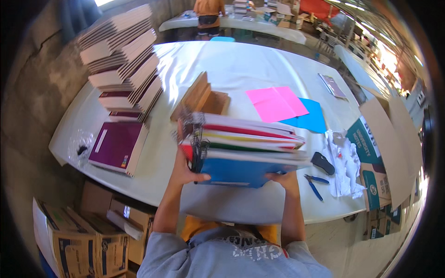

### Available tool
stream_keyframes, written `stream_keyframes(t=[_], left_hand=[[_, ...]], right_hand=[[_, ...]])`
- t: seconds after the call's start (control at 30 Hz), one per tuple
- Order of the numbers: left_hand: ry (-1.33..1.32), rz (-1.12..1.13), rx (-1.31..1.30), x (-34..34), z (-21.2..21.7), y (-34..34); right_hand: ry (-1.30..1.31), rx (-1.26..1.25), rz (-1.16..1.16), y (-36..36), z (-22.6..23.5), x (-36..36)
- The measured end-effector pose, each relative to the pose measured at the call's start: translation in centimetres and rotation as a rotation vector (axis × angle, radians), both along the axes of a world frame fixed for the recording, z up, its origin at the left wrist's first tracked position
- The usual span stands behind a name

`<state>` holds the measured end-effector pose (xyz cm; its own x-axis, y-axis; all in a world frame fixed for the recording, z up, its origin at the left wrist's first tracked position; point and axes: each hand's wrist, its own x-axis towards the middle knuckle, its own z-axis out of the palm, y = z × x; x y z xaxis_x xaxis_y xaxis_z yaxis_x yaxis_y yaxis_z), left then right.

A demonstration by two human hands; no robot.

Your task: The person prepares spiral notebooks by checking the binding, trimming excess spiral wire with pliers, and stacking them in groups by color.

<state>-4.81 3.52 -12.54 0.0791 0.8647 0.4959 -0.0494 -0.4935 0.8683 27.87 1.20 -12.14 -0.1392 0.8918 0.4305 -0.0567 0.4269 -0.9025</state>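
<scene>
Between my two hands is a thick stack of spiral notebooks (pixel 241 171), raised over the near side of the table. A blue cover faces me, with green, yellow and red covers layered behind it. My left hand (pixel 186 169) grips the left end by the wire spirals, its thumb on the blue cover. At the lower right corner, my right hand (pixel 283 180) clasps the stack with its thumb in front; its other fingers are hidden. Just beyond stands a wooden stand (pixel 199 98), partly covered by the stack. The spirals are blurred.
Purple notebooks (pixel 118 146) and a tall leaning pile (pixel 123 65) occupy the left. Rightward lie pink sheets (pixel 277 104), blue sheets (pixel 310 116), blue-handled cutters (pixel 316 186), a black stapler-like object (pixel 323 163), crumpled paper (pixel 343 162) and an open carton (pixel 378 153). A person (pixel 208 16) stands far off.
</scene>
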Motion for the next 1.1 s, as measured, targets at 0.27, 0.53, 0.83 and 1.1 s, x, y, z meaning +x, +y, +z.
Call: stream_keyframes(t=[0.27, 0.53, 0.83, 1.1], left_hand=[[-0.356, -0.274, -0.210, 1.4, -4.3, -2.8], [-0.160, -0.415, -0.476, 0.1, 0.7, -1.4], [-0.292, -0.254, -0.415, 2.1, -1.0, -3.9], [-0.278, -0.191, -0.427, 1.8, -2.3, -5.1]], right_hand=[[0.311, -0.029, -0.080, 0.7, -0.5, -4.4], [0.204, -0.343, -0.080, -1.4, -0.5, -2.3], [0.109, 0.084, -0.026, -1.6, -1.0, -2.2], [0.265, -0.161, -0.202, -1.6, -2.4, -3.7]])
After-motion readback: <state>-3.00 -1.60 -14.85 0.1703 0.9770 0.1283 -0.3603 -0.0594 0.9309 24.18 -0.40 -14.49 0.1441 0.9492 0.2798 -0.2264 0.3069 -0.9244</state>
